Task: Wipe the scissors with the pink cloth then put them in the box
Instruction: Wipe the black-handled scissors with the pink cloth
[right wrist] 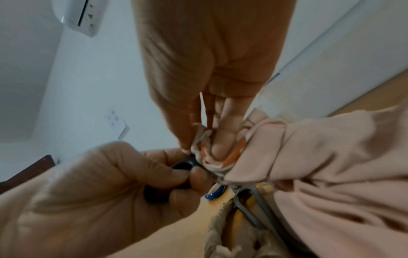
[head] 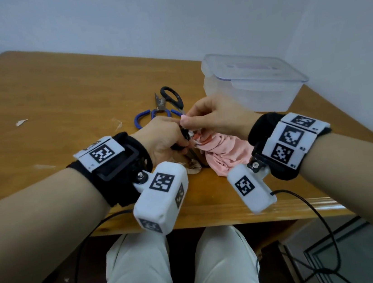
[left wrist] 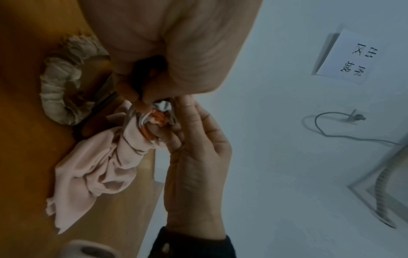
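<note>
Near edge of surface (head: 32, 95): left hand (head: 161, 137) gripping black-handled scissors (right wrist: 183, 165); right hand (head: 215, 116) pinching pink cloth (head: 227, 152) round, seemingly, the blades. Rigid, sharp steel; hold by handles. Cloth soft, limp. Box (head: 251, 83) far right.

I see a pale pink cloth (head: 226, 152) with orange and white at its bunched end. The scissors in my left hand (head: 161, 137) have black handles (right wrist: 184, 164). Further off lie black-handled scissors (head: 171, 97) and blue-handled snips (head: 151, 115). The box (head: 251, 80) is clear, the table (head: 45, 100) honey-brown wood, my wristbands (head: 118, 169) black with black-and-white square markers.
</note>
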The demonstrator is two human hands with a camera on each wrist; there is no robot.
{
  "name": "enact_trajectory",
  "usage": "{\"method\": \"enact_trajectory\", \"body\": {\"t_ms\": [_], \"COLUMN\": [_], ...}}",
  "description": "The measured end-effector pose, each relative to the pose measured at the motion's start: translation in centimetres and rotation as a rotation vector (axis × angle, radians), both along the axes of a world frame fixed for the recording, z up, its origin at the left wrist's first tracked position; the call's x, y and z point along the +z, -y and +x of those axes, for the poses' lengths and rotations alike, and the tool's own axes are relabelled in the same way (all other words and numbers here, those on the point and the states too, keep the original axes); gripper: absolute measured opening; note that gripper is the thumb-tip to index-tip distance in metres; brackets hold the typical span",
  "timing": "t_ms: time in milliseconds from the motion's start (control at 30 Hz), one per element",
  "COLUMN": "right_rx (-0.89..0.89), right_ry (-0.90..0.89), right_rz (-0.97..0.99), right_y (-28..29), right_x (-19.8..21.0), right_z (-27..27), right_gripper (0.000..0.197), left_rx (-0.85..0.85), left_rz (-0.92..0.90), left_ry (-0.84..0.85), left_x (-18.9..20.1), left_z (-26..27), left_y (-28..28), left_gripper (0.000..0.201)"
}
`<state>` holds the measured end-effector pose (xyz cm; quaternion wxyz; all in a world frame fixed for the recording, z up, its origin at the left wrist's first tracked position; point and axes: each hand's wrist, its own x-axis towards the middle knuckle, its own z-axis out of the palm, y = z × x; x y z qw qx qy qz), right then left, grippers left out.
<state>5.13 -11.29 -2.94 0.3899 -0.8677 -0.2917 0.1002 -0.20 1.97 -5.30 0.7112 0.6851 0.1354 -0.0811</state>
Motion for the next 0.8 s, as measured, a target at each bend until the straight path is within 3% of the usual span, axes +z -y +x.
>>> {"method": "enact_trajectory", "body": {"t_ms": [233, 367, 633, 700, 800], "right_rx": [-0.119, -0.007, 0.005, -0.029, -0.160], "right_ry": [0.343, 0.275, 0.264, 0.228, 0.316], "right_rz": [-0.239, -0.206, -0.201, -0.165, -0.244], "right_y": [-0.3, -0.6, -0.6, -0.5, -0.1], "right_x": [-0.3, -0.3, -0.5, -0.5, -1.0], "right_z": [0.9, 0.1, 0.1, 0.3, 1.4], "right_gripper": [0.011, 0.013, 0.009, 0.010, 0.009], "left_rx": [-0.014, -0.022, -0.039, -0.035, -0.040], "left_rz": [-0.018, 0.009, 0.013, 0.000, -0.025], "left_ry": [0.027, 0.021, 0.012, 0.017, 0.010], "left_x": [0.0, -0.2, 0.0, 0.0, 0.1], "left_z": [-0.2, -0.2, -0.4, -0.5, -0.6], "left_y": [0.5, 0.2, -0.3, -0.3, 0.0], "left_gripper": [0.044, 0.044, 0.051, 0.051, 0.049]}}
